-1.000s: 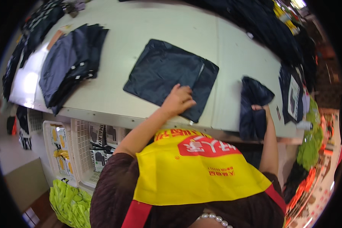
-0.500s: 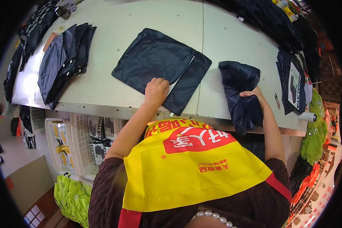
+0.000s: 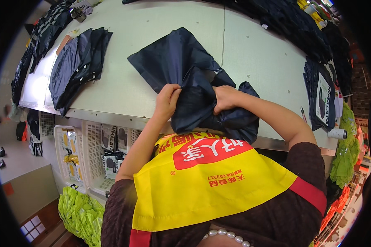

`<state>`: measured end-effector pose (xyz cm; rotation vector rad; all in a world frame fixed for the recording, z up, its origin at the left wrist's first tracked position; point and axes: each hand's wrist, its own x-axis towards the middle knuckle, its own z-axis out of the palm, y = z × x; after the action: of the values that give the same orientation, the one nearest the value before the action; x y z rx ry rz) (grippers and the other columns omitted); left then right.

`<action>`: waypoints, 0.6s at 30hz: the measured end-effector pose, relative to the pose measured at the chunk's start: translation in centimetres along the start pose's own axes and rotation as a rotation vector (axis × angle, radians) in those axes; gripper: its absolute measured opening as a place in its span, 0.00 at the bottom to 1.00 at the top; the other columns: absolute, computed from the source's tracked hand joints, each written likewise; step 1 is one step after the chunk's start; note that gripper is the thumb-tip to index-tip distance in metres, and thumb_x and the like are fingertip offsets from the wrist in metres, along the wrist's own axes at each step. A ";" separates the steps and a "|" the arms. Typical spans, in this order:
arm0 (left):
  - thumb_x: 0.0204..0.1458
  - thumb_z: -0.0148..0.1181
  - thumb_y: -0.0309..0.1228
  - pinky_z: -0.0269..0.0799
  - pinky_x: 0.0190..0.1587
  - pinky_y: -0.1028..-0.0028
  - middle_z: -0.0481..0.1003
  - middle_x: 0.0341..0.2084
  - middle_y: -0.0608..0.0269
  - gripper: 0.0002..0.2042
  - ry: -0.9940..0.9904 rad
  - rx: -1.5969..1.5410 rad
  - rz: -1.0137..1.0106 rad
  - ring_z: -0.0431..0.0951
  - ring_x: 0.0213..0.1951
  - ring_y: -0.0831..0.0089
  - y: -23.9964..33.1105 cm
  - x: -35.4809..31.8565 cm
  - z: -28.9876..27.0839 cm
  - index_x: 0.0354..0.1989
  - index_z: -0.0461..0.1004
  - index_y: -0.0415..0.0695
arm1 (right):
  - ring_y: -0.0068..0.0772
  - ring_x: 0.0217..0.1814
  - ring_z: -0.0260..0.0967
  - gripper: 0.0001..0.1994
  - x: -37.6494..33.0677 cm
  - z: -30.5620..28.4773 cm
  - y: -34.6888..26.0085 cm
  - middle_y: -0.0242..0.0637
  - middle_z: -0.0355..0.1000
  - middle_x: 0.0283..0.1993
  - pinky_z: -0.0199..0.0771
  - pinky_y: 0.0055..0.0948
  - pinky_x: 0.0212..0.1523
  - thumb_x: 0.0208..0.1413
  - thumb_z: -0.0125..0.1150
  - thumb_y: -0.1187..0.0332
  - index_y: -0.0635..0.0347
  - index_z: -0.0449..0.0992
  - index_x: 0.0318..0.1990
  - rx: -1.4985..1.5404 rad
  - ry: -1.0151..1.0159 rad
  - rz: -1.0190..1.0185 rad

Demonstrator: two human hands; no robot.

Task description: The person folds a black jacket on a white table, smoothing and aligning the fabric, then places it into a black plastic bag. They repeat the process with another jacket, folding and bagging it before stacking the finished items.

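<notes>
Navy synthetic cloth, thin and faintly glossy: a dark garment is bunched at the near table edge, at about 6 o'clock on the pale grey table, its flat part trailing toward 12 o'clock. At 9 o'clock a stack of folded navy pieces is laid, well apart. Left hand is closed, a fold of the garment pinched at its left edge. Right hand is closed on a gathered wad at the middle. Fabric is judged light, limp and slippery; no stiffness is shown, and creases collapse freely. Hold is best taken at hems or seams, where layers are doubled. At 3 o'clock tagged dark packs are stacked. Below the table, white slatted crates are seen.
</notes>
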<state>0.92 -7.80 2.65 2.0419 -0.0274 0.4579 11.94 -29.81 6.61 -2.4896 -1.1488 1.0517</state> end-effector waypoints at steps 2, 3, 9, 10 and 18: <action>0.53 0.55 0.24 0.68 0.36 0.75 0.72 0.28 0.55 0.04 0.075 -0.036 -0.031 0.73 0.32 0.66 -0.1 -0.1 -0.4 0.34 0.71 0.37 | 0.52 0.42 0.72 0.34 0.3 0.0 0.8 0.54 0.73 0.36 0.71 0.41 0.43 0.26 0.71 0.57 0.69 0.68 0.43 0.049 0.063 -0.026; 0.53 0.55 0.24 0.68 0.36 0.75 0.72 0.28 0.55 0.04 0.116 -0.079 -0.070 0.73 0.32 0.66 -0.4 0.1 -0.3 0.34 0.71 0.37 | 0.53 0.41 0.72 0.34 0.1 0.1 0.7 0.54 0.73 0.36 0.72 0.41 0.42 0.26 0.71 0.58 0.69 0.68 0.43 0.001 0.043 -0.023; 0.52 0.54 0.23 0.68 0.34 0.73 0.71 0.27 0.52 0.03 -0.078 0.021 0.174 0.73 0.32 0.57 2.0 1.3 0.1 0.34 0.71 0.38 | 0.54 0.42 0.71 0.34 -0.7 0.3 -0.4 0.56 0.73 0.37 0.72 0.40 0.43 0.25 0.72 0.56 0.69 0.71 0.42 -0.005 0.040 0.036; 0.52 0.54 0.23 0.68 0.33 0.73 0.71 0.27 0.52 0.03 -0.097 0.077 0.186 0.73 0.32 0.56 1.9 1.1 -0.3 0.34 0.71 0.38 | 0.54 0.42 0.71 0.35 -0.5 0.3 0.8 0.57 0.73 0.38 0.71 0.40 0.44 0.24 0.73 0.55 0.70 0.71 0.42 0.063 0.057 0.110; 0.45 0.56 0.23 0.67 0.28 0.67 0.69 0.23 0.60 0.07 -0.145 0.439 0.641 0.72 0.26 0.61 5.9 2.2 -0.7 0.33 0.69 0.44 | 0.40 0.42 0.71 0.30 -0.5 0.8 4.3 0.47 0.74 0.40 0.68 0.29 0.47 0.25 0.72 0.68 0.72 0.72 0.43 0.573 0.325 0.229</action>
<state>1.51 -9.76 8.66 2.4769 -0.7439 0.7566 13.70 -33.12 4.38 -2.2333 -0.4004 0.8306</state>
